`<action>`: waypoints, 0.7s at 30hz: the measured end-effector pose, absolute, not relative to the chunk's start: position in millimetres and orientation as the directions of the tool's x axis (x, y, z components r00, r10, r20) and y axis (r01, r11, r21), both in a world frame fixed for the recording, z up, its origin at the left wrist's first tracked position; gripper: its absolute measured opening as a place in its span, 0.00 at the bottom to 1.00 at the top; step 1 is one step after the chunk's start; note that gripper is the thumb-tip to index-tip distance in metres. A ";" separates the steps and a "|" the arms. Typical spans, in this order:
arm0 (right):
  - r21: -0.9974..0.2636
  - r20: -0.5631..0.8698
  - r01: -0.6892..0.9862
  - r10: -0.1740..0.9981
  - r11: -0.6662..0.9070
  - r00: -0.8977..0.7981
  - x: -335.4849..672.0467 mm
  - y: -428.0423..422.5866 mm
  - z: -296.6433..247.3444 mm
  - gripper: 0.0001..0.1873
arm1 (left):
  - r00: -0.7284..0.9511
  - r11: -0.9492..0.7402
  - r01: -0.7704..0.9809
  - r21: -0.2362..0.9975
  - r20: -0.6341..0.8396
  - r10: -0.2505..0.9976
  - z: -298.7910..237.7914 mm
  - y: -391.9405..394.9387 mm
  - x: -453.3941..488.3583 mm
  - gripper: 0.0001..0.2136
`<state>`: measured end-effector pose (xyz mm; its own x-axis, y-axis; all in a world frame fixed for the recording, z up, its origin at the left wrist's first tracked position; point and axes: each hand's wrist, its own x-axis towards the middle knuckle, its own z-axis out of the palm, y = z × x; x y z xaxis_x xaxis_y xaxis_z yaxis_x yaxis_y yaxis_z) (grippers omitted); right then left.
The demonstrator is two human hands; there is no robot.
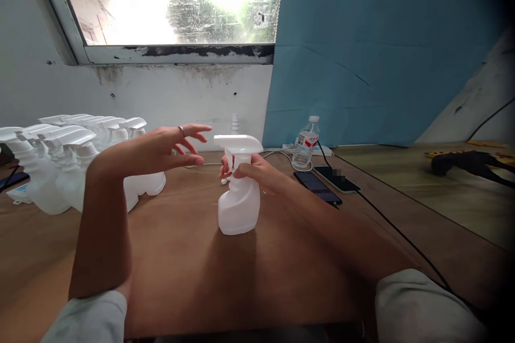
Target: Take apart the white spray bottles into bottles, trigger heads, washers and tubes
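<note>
A white translucent spray bottle point(239, 206) stands upright on the brown table, its trigger head pointing left. Around the neck, just under that head, my right hand point(253, 169) is closed. My left hand point(173, 147), with a ring on one finger, hovers left of the nozzle. Its fingers are apart and hold nothing, and a gap separates them from the bottle. Beyond my left forearm, several similar spray bottles point(48, 182) are grouped at the left side of the table, partly hidden by that arm.
Behind my right hand are a clear plastic water bottle point(304, 144), a dark phone point(317, 187) and another phone point(337, 179) with a black cable point(394, 225). A white ribbed object point(235, 122) stands near the wall. A black item point(462, 162) lies far right.
</note>
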<state>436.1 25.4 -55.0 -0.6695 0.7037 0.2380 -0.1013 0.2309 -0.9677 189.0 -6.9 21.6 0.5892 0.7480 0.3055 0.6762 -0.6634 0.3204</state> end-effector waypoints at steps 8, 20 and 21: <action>-0.911 0.352 -0.106 0.616 0.399 -0.705 391.1 36.0 -62.2 0.12 | 0.438 -0.623 0.776 0.094 0.631 0.640 23.1 -17.3 210.4 0.14; -0.787 0.432 0.284 0.818 0.548 -0.381 495.0 76.4 -118.8 0.23 | -0.056 -0.030 0.988 0.149 0.540 0.840 32.5 -39.0 86.1 0.21; -0.775 0.429 0.329 0.831 0.540 -0.354 505.6 78.9 -127.6 0.22 | -0.095 0.002 0.985 0.172 0.535 0.839 32.0 -36.7 80.8 0.21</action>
